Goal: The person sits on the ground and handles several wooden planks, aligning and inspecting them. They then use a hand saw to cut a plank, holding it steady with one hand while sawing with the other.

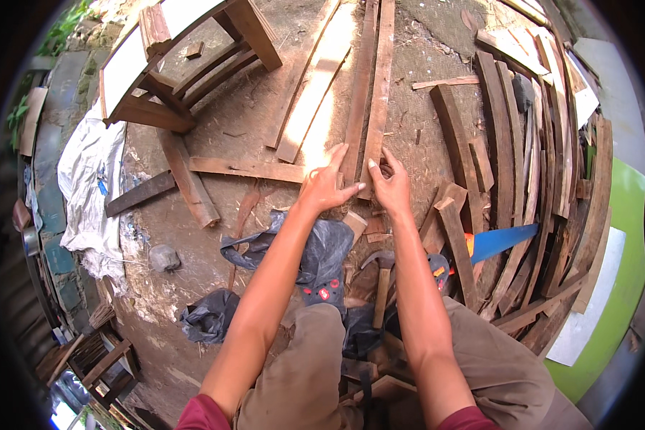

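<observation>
Two long narrow wooden planks lie side by side on the dirt ground, running away from me. My left hand rests flat on the near end of the left plank, fingers spread. My right hand pinches the near end of the right plank, thumb and fingers around its edge. A wider pale plank lies just to the left of them. A hammer with a wooden handle lies between my forearms near my knees.
A wooden stool frame stands at the upper left. A stack of curved boards fills the right side, with a blue-bladed saw against it. Black plastic bags and a white sheet lie on the ground at left.
</observation>
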Available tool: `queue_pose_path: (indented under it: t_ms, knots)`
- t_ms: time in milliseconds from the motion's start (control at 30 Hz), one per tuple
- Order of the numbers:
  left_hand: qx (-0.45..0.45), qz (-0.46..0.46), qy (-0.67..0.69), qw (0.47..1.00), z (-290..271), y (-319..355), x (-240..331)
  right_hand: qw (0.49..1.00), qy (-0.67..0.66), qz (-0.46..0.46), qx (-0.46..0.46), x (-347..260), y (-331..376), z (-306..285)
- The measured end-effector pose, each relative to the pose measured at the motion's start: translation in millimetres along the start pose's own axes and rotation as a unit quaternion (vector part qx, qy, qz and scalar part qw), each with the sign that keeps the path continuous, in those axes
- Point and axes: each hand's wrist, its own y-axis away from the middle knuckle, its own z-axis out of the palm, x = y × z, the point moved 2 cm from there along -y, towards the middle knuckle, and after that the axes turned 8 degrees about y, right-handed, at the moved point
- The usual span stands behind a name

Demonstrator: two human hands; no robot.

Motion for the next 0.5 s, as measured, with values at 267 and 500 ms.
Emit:
queue_pose_path:
  t_ms: [267,500]
  knots:
    - [-0.026,0.008,-0.143,0.989,7,12,-2,0.989,-0.141,0.027,-0.023,-10,-15,10]
    - [-0.017,0.048,-0.161,0.986,15,13,-10,0.994,-0.106,-0.007,0.002,-6,-17,17]
